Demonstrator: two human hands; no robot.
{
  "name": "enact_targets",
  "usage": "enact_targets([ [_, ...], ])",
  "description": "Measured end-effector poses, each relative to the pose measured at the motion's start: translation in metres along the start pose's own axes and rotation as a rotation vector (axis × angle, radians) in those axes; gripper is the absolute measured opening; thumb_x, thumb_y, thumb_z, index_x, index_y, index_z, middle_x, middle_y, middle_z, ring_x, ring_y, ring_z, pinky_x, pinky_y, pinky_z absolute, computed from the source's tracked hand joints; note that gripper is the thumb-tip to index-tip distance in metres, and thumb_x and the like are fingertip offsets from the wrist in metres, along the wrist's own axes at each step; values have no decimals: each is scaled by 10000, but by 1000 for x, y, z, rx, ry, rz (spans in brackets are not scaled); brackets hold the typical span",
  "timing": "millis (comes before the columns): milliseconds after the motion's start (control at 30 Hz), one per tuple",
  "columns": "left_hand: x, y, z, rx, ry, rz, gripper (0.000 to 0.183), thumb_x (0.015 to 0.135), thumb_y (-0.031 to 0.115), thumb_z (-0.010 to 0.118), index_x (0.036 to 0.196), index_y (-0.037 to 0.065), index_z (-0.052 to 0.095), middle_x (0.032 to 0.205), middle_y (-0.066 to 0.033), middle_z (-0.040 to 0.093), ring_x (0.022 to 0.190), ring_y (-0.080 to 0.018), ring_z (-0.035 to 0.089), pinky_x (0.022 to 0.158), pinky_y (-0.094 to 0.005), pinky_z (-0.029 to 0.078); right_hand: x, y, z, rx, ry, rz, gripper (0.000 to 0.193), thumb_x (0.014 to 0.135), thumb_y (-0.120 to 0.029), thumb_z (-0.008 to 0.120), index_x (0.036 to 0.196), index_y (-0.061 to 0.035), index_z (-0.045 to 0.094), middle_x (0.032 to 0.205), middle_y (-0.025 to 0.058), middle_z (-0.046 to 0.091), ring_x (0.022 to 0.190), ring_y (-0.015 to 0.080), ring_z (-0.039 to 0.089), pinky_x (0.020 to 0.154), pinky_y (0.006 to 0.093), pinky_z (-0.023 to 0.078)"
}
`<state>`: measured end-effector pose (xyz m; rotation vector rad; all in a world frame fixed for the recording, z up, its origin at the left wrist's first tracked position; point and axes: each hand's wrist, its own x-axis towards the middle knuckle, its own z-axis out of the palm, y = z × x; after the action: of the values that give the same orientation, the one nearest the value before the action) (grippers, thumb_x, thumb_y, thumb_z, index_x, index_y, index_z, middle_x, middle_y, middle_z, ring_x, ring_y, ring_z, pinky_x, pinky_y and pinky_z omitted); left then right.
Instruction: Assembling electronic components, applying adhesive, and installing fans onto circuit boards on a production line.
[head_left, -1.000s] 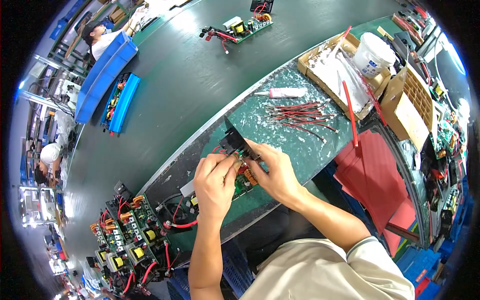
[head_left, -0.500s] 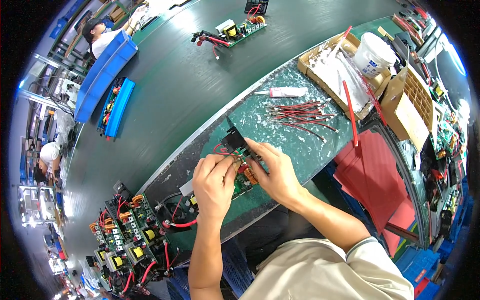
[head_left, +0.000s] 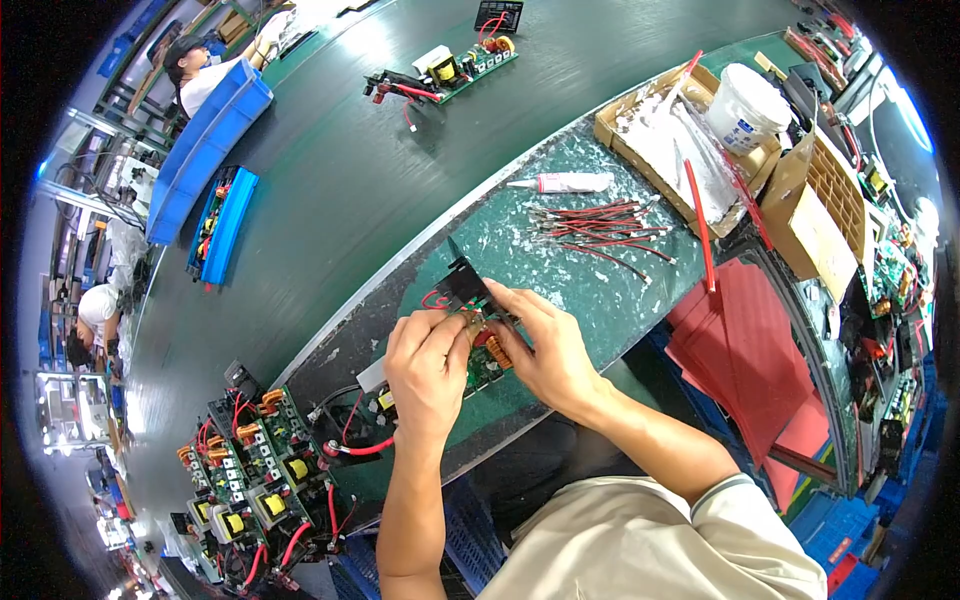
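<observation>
My right hand (head_left: pixel 555 350) grips a black end panel (head_left: pixel 466 284), its fingers on the panel's right edge. My left hand (head_left: pixel 428 362) is closed in a pinch just below the panel. What its fingertips hold is hidden; thin red wires (head_left: pixel 434 299) run beside them. Under both hands lies a green circuit board (head_left: pixel 488 376), partly covered, with an orange copper coil (head_left: pixel 498 351) near my right fingers. A thick red cable (head_left: pixel 368 448) leads off the board's left end.
Several circuit boards (head_left: pixel 262 465) stand close together at lower left. Red-black wires (head_left: pixel 600 225) and a white tube (head_left: pixel 574 182) lie on the bench. A cardboard tray (head_left: pixel 640 130) sits farther right. A wired board (head_left: pixel 450 70) and blue-cased unit (head_left: pixel 222 228) rest on the dark belt.
The wired board and the blue-cased unit on the belt have shifted left and slightly nearer. The black panel has tilted a little in my right hand. My left hand stays almost in place.
</observation>
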<state>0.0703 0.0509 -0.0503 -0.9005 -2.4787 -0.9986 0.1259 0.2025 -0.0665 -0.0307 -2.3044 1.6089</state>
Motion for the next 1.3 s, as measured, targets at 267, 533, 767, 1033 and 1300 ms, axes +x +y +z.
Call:
enact_targets([
  [267,-1,-1,-2,-2,-2,-17,170,732,6,726,896,43,700,853,-73,637,785,-284,607,716,-400,489,2,-1,-1,9,18,14,467,844,58,621,1305,24,552,1055,217,635,953,369,649,837,383,519],
  [533,0,0,-4,-9,-20,-6,211,713,-86,688,911,-15,703,850,-111,633,780,-266,616,711,-364,496,2,1,1,4,23,-24,474,839,62,625,1306,23,552,1059,215,633,964,370,647,840,384,520],
  [767,1,0,-1,-9,0,-4,156,724,9,731,872,43,696,827,-70,623,759,-280,593,688,-394,482,-1,2,0,-19,4,-11,517,830,70,621,1335,6,533,1077,212,631,975,383,640,843,387,522],
  [1033,-16,-1,3,43,2,93,145,716,2,730,850,21,676,825,-79,610,751,-286,589,669,-399,467,-19,-2,8,-140,-30,-14,584,794,79,621,1362,-5,509,1062,222,635,906,393,654,767,394,538],
  [1300,-29,-10,-50,186,-120,-80,744,665,226,858,1341,103,572,1396,-138,481,1240,-350,495,1003,-445,444,1,23,-27,-409,-108,262,253,858,-184,740,990,20,667,778,181,685,659,312,663,651,373,530],
])
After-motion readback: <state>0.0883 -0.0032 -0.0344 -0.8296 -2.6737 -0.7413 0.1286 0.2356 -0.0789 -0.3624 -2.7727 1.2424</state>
